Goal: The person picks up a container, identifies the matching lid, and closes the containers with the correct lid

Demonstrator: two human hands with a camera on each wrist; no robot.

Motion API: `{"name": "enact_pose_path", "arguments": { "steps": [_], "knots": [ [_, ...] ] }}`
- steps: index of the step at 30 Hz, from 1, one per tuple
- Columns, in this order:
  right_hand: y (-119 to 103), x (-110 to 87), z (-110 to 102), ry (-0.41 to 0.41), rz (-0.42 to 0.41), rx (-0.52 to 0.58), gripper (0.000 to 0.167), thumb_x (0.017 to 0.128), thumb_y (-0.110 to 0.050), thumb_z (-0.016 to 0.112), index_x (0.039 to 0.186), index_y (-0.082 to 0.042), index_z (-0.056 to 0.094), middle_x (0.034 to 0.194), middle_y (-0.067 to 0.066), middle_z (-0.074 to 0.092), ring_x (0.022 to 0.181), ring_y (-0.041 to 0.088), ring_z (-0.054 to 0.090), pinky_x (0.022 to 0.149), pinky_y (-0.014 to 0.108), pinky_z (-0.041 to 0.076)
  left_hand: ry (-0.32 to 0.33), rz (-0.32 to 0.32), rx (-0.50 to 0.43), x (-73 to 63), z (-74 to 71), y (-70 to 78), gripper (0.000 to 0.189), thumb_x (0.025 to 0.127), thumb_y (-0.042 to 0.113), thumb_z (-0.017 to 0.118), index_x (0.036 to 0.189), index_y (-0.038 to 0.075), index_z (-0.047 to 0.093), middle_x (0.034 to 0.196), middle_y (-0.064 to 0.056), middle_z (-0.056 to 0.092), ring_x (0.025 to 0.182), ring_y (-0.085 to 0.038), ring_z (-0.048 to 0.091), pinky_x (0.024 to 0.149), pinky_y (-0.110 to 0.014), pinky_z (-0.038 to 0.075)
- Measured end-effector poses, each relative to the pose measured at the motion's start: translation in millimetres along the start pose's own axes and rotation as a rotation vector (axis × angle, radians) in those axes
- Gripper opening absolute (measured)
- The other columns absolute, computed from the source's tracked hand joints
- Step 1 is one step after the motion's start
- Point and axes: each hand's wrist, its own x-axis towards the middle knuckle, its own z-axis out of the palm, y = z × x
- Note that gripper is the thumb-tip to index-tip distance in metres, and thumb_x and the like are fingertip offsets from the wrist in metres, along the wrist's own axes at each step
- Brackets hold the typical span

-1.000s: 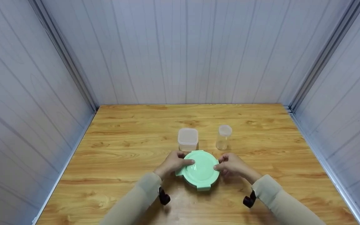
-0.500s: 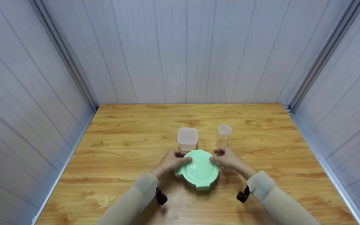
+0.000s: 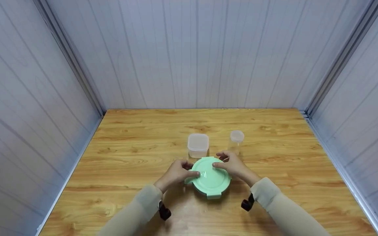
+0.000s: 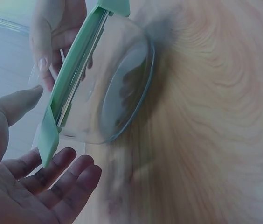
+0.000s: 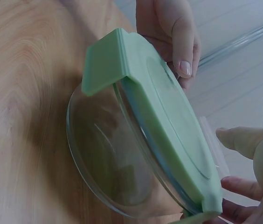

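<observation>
A round glass food container [image 4: 127, 88] with a mint-green clip lid [image 3: 212, 179] stands on the wooden table between both hands. My left hand [image 3: 176, 174] is at the lid's left side, where a side clip [image 3: 192, 180] sticks outward. In the left wrist view its thumb and fingers are spread around that clip's end without gripping it. My right hand [image 3: 234, 166] is at the back right of the lid, thumb extended over the top. Its fingers [image 5: 243, 186] are loosely bent near the rim, partly hidden behind the lid. The front clip [image 3: 214, 196] hangs at the rim.
Behind the container stands a small translucent square box [image 3: 198, 144] with a lid. To its right is a clear cylindrical jar [image 3: 237, 136] with a whitish cap, close behind the right hand. Pale panel walls [image 3: 189, 59] enclose the table [image 3: 136, 131] at the back and sides.
My right hand has moved from the lid's right edge leftward and back, to its back right. My left hand has shifted slightly, its fingers loosening from the lid. The container stays about where it was.
</observation>
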Motion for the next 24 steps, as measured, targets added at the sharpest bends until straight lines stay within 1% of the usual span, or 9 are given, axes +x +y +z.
{"name": "enact_pose_path", "arguments": {
  "steps": [4,7,13,15,18,21,24],
  "knots": [
    [0,3.1,4,-0.022,-0.008,0.011,0.057,0.096,-0.019,0.084,0.145,0.002,0.063,0.132,0.020,0.064,0.121,0.034,0.059,0.099,0.044,0.055,-0.002,-0.028,0.020,-1.5,0.9,-2.5,0.043,0.087,0.028,0.094,0.118,0.004,0.076,0.111,-0.009,0.074,0.100,-0.019,0.066,0.090,-0.032,0.058],
    [2,5.0,5,-0.046,-0.028,0.004,0.060,0.097,-0.021,0.084,0.148,0.001,0.062,0.136,0.020,0.065,0.123,0.033,0.059,0.099,0.042,0.056,0.002,-0.012,0.025,-0.9,1.5,-4.6,0.041,0.087,0.025,0.093,0.116,0.004,0.075,0.111,-0.009,0.074,0.102,-0.020,0.065,0.088,-0.031,0.056],
    [8,7.3,7,-0.088,-0.081,-0.009,0.062,0.097,-0.023,0.083,0.150,0.001,0.061,0.138,0.021,0.067,0.120,0.031,0.062,0.092,0.034,0.059,-0.017,0.035,-0.034,1.5,2.2,-9.4,0.034,0.091,0.019,0.088,0.116,0.000,0.075,0.111,-0.009,0.075,0.103,-0.020,0.063,0.083,-0.026,0.053],
    [9,7.8,7,-0.091,-0.079,0.006,0.060,0.098,-0.021,0.083,0.149,0.002,0.061,0.137,0.020,0.068,0.119,0.030,0.062,0.092,0.033,0.059,-0.029,0.037,-0.053,2.8,2.1,-10.5,0.034,0.092,0.018,0.086,0.119,0.000,0.075,0.113,-0.010,0.075,0.104,-0.020,0.063,0.084,-0.026,0.053],
    [10,8.7,9,-0.084,-0.054,0.037,0.053,0.098,-0.018,0.083,0.143,0.001,0.063,0.137,0.020,0.067,0.123,0.030,0.063,0.096,0.035,0.059,-0.033,0.029,-0.070,4.8,1.7,-10.9,0.035,0.095,0.017,0.084,0.123,0.000,0.075,0.118,-0.011,0.075,0.107,-0.021,0.064,0.089,-0.028,0.056],
    [10,9.4,11,-0.069,-0.020,0.063,0.046,0.097,-0.017,0.084,0.138,-0.003,0.066,0.136,0.019,0.066,0.125,0.031,0.063,0.099,0.037,0.058,-0.012,0.001,-0.084,5.3,1.8,-9.9,0.037,0.096,0.019,0.083,0.126,0.000,0.073,0.123,-0.013,0.073,0.111,-0.022,0.065,0.094,-0.031,0.059],
    [12,9.5,12,-0.061,-0.015,0.067,0.043,0.097,-0.016,0.084,0.135,-0.004,0.066,0.134,0.019,0.066,0.123,0.030,0.063,0.098,0.036,0.058,0.039,-0.018,-0.079,2.9,3.1,-7.7,0.042,0.095,0.021,0.084,0.127,-0.001,0.070,0.123,-0.014,0.070,0.111,-0.023,0.064,0.093,-0.033,0.060]
  ]
}}
